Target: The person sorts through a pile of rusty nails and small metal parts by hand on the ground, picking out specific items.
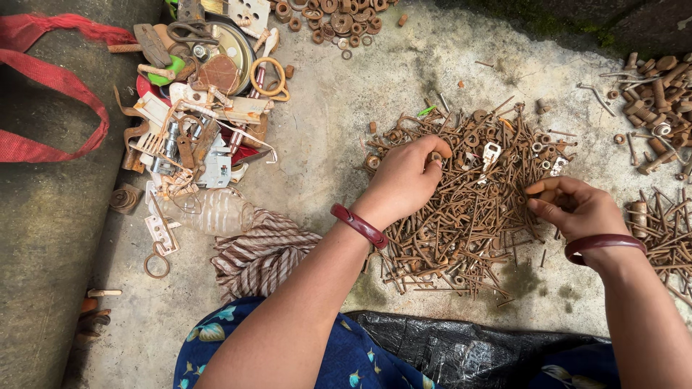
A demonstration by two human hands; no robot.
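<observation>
A wide heap of rusty nails and small metal bits (472, 209) lies on the concrete floor in front of me. My left hand (405, 179) rests on the heap's left side, its fingertips pinched on a small rusty round piece (435, 155). My right hand (573, 207) hovers over the heap's right edge with fingers curled together on a few nails. Each wrist wears a dark red bangle. A silvery bracket (491, 153) lies among the nails between both hands.
A pile of mixed scrap (198, 108) with tins, brackets and a clear plastic bottle (209, 211) sits at the left. Rusty washers (331, 18) lie at the top, bolts (659, 94) at the right, more nails (667, 234) by my right wrist. Striped cloth (259, 252), black plastic sheet (461, 346), red strap (50, 79).
</observation>
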